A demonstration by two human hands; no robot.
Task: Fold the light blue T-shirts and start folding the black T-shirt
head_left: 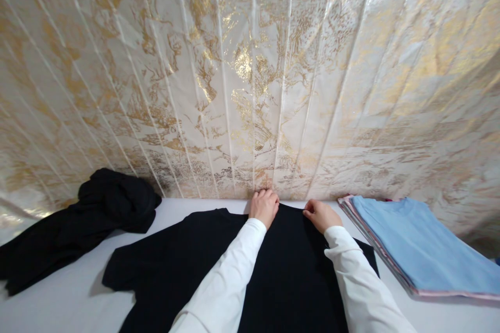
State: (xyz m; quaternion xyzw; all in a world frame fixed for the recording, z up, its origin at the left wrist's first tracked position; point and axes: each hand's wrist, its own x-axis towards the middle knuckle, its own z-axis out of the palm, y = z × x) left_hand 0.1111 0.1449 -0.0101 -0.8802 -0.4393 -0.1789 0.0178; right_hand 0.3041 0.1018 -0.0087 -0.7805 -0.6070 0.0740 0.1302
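Observation:
A black T-shirt (203,250) lies spread on the white table, its collar end toward the wall and one sleeve out to the left. At the neckline, my left hand (264,209) has its fingers bent together over the fabric's edge, gripping it. My right hand (321,215) pinches the shirt's top edge by the right shoulder, thumb and fingertips closed on the cloth. White sleeves cover both my forearms, which reach across the shirt and hide parts of it. The lower end of the shirt runs out of view.
To the left lies a crumpled heap of black cloth (113,203). A stack of folded shirts with a light blue shirt (417,244) on top stands at the right. Behind the white table (58,302) rises a wall covering (250,88) with shiny gold patterns.

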